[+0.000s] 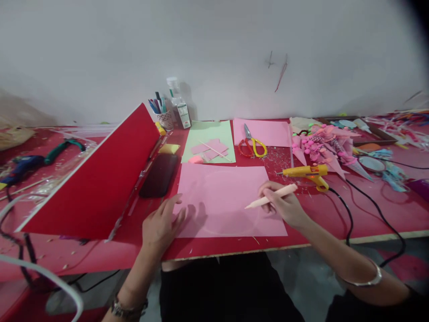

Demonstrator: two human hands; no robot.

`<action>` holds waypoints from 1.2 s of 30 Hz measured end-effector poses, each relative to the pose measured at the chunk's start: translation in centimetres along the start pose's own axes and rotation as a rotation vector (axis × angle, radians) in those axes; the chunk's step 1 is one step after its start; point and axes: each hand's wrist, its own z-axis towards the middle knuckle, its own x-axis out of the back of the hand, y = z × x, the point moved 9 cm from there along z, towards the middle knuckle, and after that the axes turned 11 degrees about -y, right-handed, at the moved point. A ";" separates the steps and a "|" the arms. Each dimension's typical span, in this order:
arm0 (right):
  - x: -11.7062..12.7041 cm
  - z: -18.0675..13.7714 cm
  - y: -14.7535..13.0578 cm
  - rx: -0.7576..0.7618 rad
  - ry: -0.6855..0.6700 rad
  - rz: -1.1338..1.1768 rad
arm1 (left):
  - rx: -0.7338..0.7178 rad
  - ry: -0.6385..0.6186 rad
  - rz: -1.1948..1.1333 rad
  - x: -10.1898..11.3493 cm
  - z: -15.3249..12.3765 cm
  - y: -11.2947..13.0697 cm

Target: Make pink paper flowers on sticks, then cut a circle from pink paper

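Observation:
A sheet of pink paper (221, 197) lies flat on the red table in front of me, with a faint, large curved line on it. My right hand (273, 201) is over the sheet's right side, its fingers closed around a pale peach marker-like pen (284, 191). The pen's pointed tip faces left, close over the paper; whether it touches, I cannot tell. My left hand (162, 223) is at the sheet's left edge, fingers spread and curved, holding nothing. Shadows of the hand fall on the paper.
Behind the sheet are scissors (252, 144) with red and yellow handles, and green paper (191, 143) bearing pink cut pieces. A yellow glue gun (306, 173) with a cord lies right, near pink cones (325, 147). A red board (100, 183) leans left beside a black phone (159, 175).

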 end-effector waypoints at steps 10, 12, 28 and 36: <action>-5.5 -2.2 -3.3 0.236 -0.123 0.280 | -0.214 -0.132 -1.470 -0.6 -0.8 8.1; -7.0 -1.8 -4.3 0.245 -0.185 0.265 | -0.220 -0.191 -1.545 -0.8 -0.6 9.2; -10.0 -1.6 -5.3 0.361 -0.231 -0.185 | -0.175 -0.287 -1.194 -0.8 -2.0 10.4; -12.8 -2.3 -5.4 0.575 -0.317 -0.496 | -0.280 -0.243 -1.085 -0.1 -2.3 11.9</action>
